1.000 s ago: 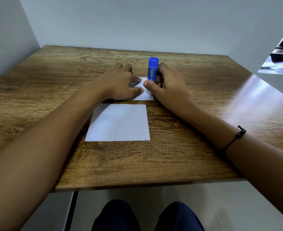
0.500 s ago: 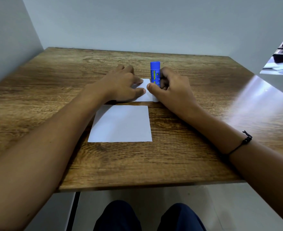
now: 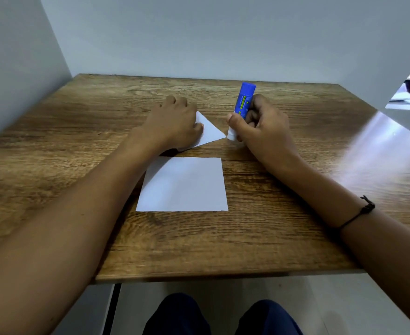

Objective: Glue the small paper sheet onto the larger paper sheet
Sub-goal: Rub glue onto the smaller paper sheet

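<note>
Item: small paper sheet (image 3: 210,131), far of larger paper sheet (image 3: 183,184) on tabletop (image 3: 271,238).
Left hand (image 3: 172,124) pressed it flat; right hand (image 3: 259,122) clenched round glue stick (image 3: 243,102); thin, limp, likely creasing; best lifted by an edge.

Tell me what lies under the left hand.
The small paper sheet lies under the left hand, one corner showing. Its covered part cannot be seen.

Left hand (image 3: 172,122) hides small sheet (image 3: 210,131) (mostly).
</note>
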The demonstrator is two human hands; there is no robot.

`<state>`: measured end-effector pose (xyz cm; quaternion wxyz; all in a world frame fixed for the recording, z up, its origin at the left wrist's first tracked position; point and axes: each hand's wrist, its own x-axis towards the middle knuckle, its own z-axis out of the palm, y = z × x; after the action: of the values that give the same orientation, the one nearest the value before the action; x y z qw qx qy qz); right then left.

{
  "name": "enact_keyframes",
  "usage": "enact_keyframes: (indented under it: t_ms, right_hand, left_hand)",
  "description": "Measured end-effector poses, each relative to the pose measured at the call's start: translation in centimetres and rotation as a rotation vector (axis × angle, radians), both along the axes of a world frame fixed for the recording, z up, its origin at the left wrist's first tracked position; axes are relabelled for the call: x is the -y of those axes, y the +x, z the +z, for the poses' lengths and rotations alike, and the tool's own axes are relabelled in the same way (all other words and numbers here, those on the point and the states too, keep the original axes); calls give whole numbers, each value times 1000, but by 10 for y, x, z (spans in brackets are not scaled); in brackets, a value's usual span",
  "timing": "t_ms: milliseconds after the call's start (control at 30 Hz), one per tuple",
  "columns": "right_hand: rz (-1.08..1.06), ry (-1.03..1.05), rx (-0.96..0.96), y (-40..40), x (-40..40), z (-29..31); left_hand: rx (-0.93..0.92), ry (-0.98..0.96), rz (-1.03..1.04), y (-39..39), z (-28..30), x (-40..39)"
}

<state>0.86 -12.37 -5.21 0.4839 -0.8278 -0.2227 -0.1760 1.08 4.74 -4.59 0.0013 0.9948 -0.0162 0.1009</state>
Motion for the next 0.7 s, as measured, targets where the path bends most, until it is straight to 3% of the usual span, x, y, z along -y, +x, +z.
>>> enact_keyframes:
  t_ms: [100, 300, 700]
  right_hand:
    - [-2, 0, 5, 2, 0, 0]
    - [-3, 3, 18, 8, -2, -1]
    - [20, -70, 34, 15, -4, -4]
  left_hand:
    - [-64, -126, -126, -2, 10, -3]
    - [-239, -91, -177, -7, 19, -6]
    - [-49, 18, -184, -2, 2, 7]
